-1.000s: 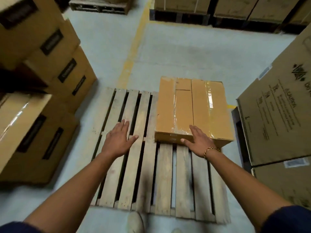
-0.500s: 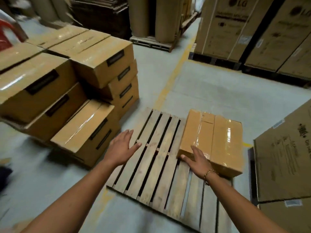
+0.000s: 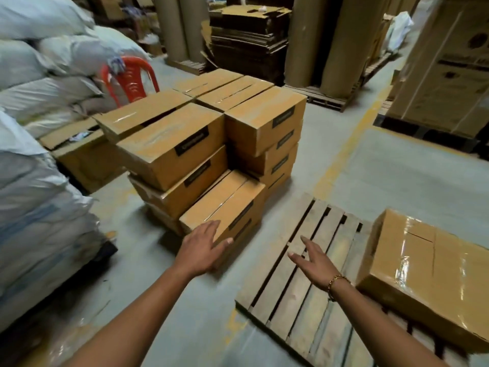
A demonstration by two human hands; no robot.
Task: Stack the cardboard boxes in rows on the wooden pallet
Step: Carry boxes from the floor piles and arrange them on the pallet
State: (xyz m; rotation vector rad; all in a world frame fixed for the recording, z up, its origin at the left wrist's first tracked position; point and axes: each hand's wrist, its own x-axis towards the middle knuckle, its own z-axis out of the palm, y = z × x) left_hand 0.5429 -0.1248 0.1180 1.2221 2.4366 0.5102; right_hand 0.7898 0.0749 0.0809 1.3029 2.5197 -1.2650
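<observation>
A wooden pallet (image 3: 299,295) lies on the floor at the lower right. One taped cardboard box (image 3: 428,271) sits on its right side. To the left stands a pile of several cardboard boxes (image 3: 201,144); the lowest front box (image 3: 227,207) juts toward me. My left hand (image 3: 202,247) reaches with straight fingers to the near corner of that low box and seems to touch it. My right hand (image 3: 315,260), wearing a gold bracelet, hovers open above the pallet slats, holding nothing.
White sacks (image 3: 39,160) are heaped along the left, with a red plastic chair (image 3: 129,78) behind the pile. Brown paper rolls (image 3: 307,41) and flattened cartons (image 3: 246,35) stand at the back. Large printed cartons (image 3: 447,64) fill the right. A yellow floor line (image 3: 344,152) runs past the pallet.
The view has swung left from the pallet to the box pile. My right hand has left the box on the pallet, and my left hand has reached the low box in the pile.
</observation>
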